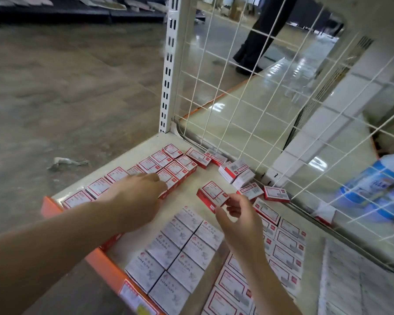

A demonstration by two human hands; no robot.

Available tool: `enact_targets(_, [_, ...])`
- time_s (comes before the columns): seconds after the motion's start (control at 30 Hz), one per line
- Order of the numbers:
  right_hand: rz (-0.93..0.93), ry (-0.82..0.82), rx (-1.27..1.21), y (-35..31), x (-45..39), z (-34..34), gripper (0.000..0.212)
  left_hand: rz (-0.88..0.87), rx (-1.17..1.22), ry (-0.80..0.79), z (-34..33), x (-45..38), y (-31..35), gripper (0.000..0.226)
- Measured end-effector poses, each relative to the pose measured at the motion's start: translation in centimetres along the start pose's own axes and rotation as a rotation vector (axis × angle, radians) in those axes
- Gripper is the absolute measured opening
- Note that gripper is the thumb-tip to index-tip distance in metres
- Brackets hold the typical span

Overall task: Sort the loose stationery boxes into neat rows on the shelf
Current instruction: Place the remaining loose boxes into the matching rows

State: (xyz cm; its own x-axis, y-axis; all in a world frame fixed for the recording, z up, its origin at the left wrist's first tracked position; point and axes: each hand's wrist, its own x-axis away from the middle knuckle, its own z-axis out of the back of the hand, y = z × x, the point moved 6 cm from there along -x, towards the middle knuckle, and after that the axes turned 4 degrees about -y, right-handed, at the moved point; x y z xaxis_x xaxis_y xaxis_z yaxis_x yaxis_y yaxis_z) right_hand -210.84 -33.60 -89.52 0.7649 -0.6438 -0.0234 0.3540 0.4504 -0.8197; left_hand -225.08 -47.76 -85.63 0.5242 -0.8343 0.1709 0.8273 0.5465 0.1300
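My right hand (233, 214) pinches a red box (212, 196), long axis angled toward the rows (168, 169) my open left hand (137, 196) presses, just leftward.

Small red-and-white stationery boxes (213, 196) (some loose, tilted) in rows across cream shelf (216, 178)

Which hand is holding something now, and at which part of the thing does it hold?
The right hand pinches one red box at its near corner, thumb and fingers. The left hand lies flat on the row of red boxes, gripping nothing.
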Motion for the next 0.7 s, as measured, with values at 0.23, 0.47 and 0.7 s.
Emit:
enact_targets(0.23, [0.007, 0.048, 0.042, -0.3, -2.8, -1.8, 0.042, 0.022, -0.034, -0.040, 0.7, -1.7, -3.1, 0.037])
enact_targets(0.47, [-0.043, 0.138, 0.125, -1.0, -5.7, -2.9, 0.035, -0.032, 0.097, -0.061, 0.3, -5.4, -5.5, 0.042])
enact_targets(0.7, [-0.144, 0.228, 0.136, -1.6, -8.8, -3.1, 0.031, -0.186, 0.086, -0.096, 0.0, -9.5, -6.6, 0.041])
